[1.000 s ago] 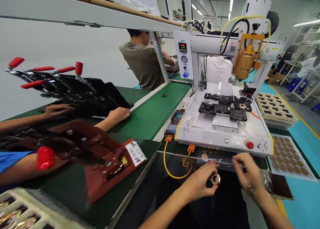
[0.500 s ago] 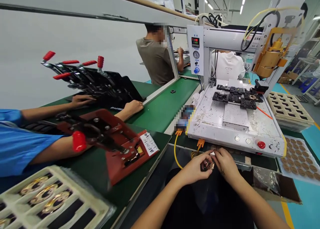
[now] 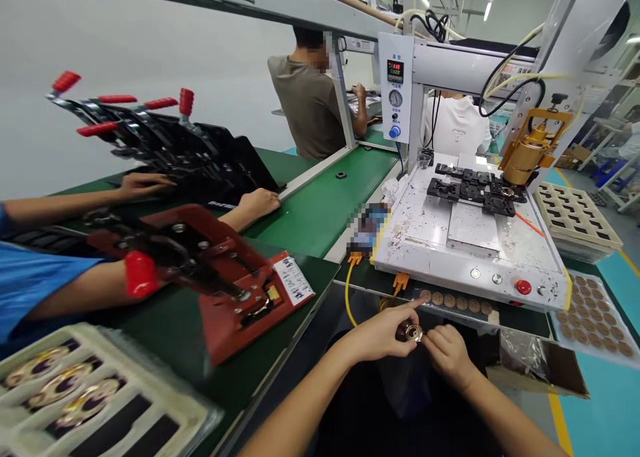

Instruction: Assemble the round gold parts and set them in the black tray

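My left hand [image 3: 383, 330] grips a small shiny gold watch case [image 3: 413, 333] between thumb and fingers, over my lap. Its index finger stretches out toward a row of round brown discs [image 3: 450, 301] along the bench edge; whether it touches the first disc I cannot tell. My right hand [image 3: 450, 354] is closed, its fingertips pinched together at the right side of the case. What those fingertips hold, if anything, is too small to make out.
Ahead stands a white dispensing machine [image 3: 450, 260] with black fixtures [image 3: 470, 189] on its bed. To the left are a red clamp jig [image 3: 235, 317], a tray [image 3: 180, 404] of gold parts, and a co-worker's hands [image 3: 257, 207] at black clamps. More brown discs [image 3: 595, 314] lie at right.
My right hand has moved slightly down, and its fingers have curled in more. My left index finger now points outward. The gold dispensing head has come down toward the fixtures.
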`<move>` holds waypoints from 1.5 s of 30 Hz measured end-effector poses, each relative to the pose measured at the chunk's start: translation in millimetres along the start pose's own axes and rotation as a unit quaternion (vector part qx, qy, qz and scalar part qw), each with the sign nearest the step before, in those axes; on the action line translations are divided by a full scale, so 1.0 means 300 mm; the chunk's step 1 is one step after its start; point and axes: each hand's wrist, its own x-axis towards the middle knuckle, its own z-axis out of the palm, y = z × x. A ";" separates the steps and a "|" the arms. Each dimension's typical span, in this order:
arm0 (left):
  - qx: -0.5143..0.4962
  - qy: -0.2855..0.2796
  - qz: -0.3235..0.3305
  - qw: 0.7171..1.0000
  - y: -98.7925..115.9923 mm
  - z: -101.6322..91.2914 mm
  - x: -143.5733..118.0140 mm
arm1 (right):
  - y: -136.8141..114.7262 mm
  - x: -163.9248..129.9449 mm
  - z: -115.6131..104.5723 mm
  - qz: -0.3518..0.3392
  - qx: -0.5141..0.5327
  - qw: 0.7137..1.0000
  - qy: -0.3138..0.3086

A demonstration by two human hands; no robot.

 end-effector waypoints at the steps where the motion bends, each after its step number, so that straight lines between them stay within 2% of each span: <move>1: -0.002 0.006 -0.001 1.000 -0.002 0.007 -0.002 | -0.017 -0.023 -0.013 0.003 0.002 1.000 0.010; 4: -0.007 0.034 -0.004 0.999 -0.012 0.050 -0.004 | -0.050 -0.082 -0.064 0.050 -0.011 0.997 0.055; 8: -0.030 0.098 -0.004 0.995 -0.019 0.119 0.015 | -0.043 -0.098 -0.122 0.162 -0.018 0.983 0.086; 11: -0.051 0.127 -0.002 0.991 -0.013 0.140 0.042 | -0.004 -0.053 -0.144 0.197 0.005 0.978 0.071; 16: -0.077 0.168 -0.009 0.983 0.009 0.130 0.053 | 0.066 0.052 -0.185 0.216 0.056 0.973 0.051; 20: -0.141 0.187 -0.020 0.972 0.029 0.132 0.017 | 0.050 0.087 -0.233 0.264 0.102 0.956 0.071; 23: -0.204 0.191 -0.029 0.960 0.050 0.145 -0.012 | 0.010 0.106 -0.274 0.321 0.139 0.932 0.092; 25: -0.279 0.185 -0.042 0.941 0.073 0.155 -0.029 | -0.020 0.129 -0.303 0.355 0.181 0.913 0.086; 29: -0.456 0.165 -0.081 0.871 0.139 0.171 -0.059 | -0.084 0.192 -0.365 0.390 0.279 0.876 0.056; 33: -0.511 0.169 -0.111 0.835 0.202 0.171 -0.083 | -0.131 0.246 -0.408 0.444 0.393 0.803 0.051; 36: -0.525 0.183 -0.119 0.822 0.231 0.168 -0.093 | -0.142 0.256 -0.409 0.475 0.457 0.750 0.061; 38: -0.533 0.188 -0.112 0.817 0.242 0.168 -0.098 | -0.144 0.250 -0.404 0.483 0.487 0.726 0.056; 45: -0.540 0.186 -0.083 0.817 0.237 0.185 -0.138 | -0.167 0.228 -0.439 0.469 0.532 0.705 0.003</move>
